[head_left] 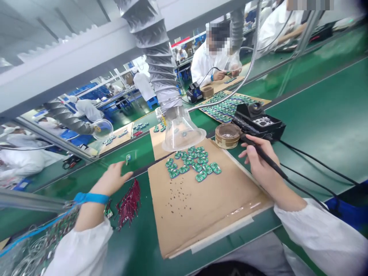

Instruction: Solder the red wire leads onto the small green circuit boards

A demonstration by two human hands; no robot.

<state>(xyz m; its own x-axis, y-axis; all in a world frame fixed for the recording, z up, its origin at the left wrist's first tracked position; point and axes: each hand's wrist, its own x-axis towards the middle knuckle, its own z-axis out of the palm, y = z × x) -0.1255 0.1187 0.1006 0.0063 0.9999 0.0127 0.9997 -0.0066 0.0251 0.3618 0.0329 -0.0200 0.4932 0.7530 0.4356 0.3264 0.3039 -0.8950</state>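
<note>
Fingers of the right hand (263, 174) are wrapped around a black soldering iron (273, 165), its front end beside a round brown container (227, 143) and a black iron stand (271, 129), while the left hand (110, 179), fingers stretched and thumb spread, is over the green bench (138, 245) near a small pale piece (128, 157) and a bundle of dark red wires (129, 203); whether its fingertips touch the bench is hard to tell. Green circuit boards (201, 176) lie clustered on the cardboard sheet (227, 191), near a clear funnel hood (184, 140), with dark specks (172, 212) scattered in front of them
</note>
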